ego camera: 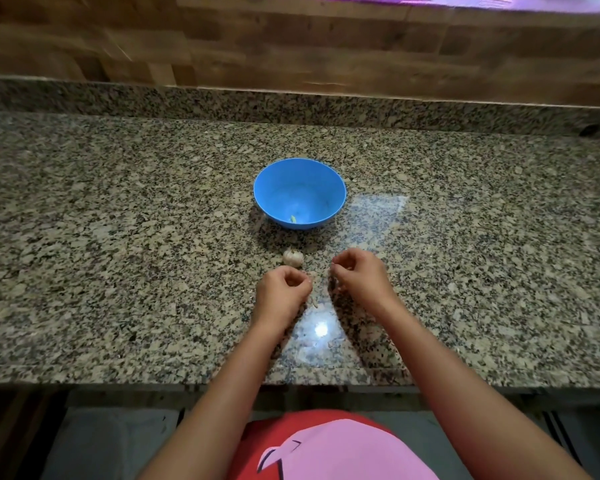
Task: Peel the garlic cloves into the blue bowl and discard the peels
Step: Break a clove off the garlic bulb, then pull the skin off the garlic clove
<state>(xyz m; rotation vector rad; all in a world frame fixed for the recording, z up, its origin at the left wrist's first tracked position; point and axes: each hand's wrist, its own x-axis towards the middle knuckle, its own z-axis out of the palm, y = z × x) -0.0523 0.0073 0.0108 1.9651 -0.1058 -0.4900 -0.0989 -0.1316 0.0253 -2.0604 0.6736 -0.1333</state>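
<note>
Speckled granite counter (118, 271) fills most of the view, its near edge just ahead of a red shirt (257, 441) with a pink print. Two bare forearms reach out over it towards the middle.

The left hand (283, 289) hovers low with its fingers curled in towards the thumb. The right hand (359, 275) is just beside it, a little farther out, and its fingers are bunched the same way. The two are apart, with a narrow gap between them. The picture is too blurred to tell whether either pinches anything. A pale scrap of peel (314, 303) shows in the gap, just below the left fingertips. I cannot tell whether it hangs or lies on the stone.

Just beyond the left hand a garlic bulb (293, 258) sits on the counter, touching neither hand. Farther back, near the bulb, stands the blue bowl (326, 216), upright, with one small yellow-green bit (292, 219) at its bottom. Behind it a low granite upstand (187, 102) meets a wood-patterned wall (291, 46).
</note>
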